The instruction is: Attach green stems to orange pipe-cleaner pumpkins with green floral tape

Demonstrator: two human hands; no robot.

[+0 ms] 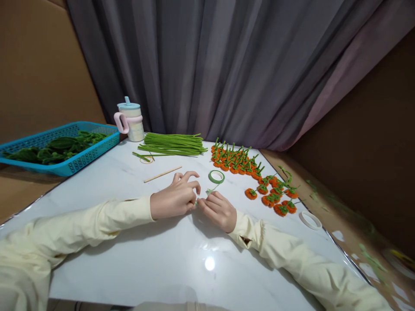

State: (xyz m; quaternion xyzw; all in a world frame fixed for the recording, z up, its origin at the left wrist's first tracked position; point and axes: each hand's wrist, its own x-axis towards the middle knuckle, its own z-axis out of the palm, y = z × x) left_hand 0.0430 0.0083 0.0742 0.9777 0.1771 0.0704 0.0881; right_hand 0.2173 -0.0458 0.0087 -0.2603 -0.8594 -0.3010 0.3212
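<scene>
My left hand (177,196) and my right hand (218,210) meet at the middle of the white table (136,255), fingertips pinched together on a small green piece, probably floral tape (209,190), whose end sticks up between them. A roll of green tape (216,176) lies just beyond my right hand. A thin wooden stick (162,174) lies beyond my left hand. Both arms wear pale yellow sleeves.
A bundle of green stems (173,144) lies at the back. Several orange pompom flowers with green stems (238,162) spread to the right. A blue basket of green leaves (58,147) stands at the left, a lidded cup (130,119) behind, a white ring (310,219) at the right edge.
</scene>
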